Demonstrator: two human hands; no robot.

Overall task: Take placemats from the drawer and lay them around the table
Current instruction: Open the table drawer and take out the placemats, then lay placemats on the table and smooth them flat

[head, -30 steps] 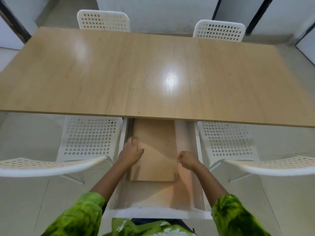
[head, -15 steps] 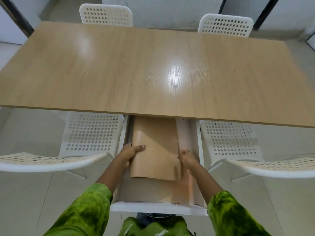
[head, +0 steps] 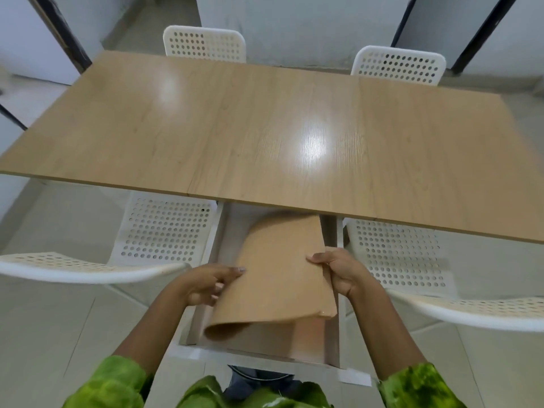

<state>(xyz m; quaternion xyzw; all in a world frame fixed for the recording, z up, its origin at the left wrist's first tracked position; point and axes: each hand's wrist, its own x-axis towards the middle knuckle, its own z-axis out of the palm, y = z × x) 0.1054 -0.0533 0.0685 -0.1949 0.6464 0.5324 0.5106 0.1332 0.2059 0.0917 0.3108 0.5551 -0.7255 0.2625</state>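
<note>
While placemats (head: 279,278) hang above drawer (head: 232,231) | left grip (head: 206,285) clamps their left edge | right grip (head: 344,275) clamps right edge

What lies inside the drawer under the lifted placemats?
Below the placemats, the drawer shows a tan sheet or bottom; which, I cannot tell. Placemats and table hide the rest.

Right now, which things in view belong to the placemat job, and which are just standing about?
In the job:
placemats, gripped by the left hand and the right hand
open drawer
table

Standing about:
far-side chairs
near-side chairs
</note>
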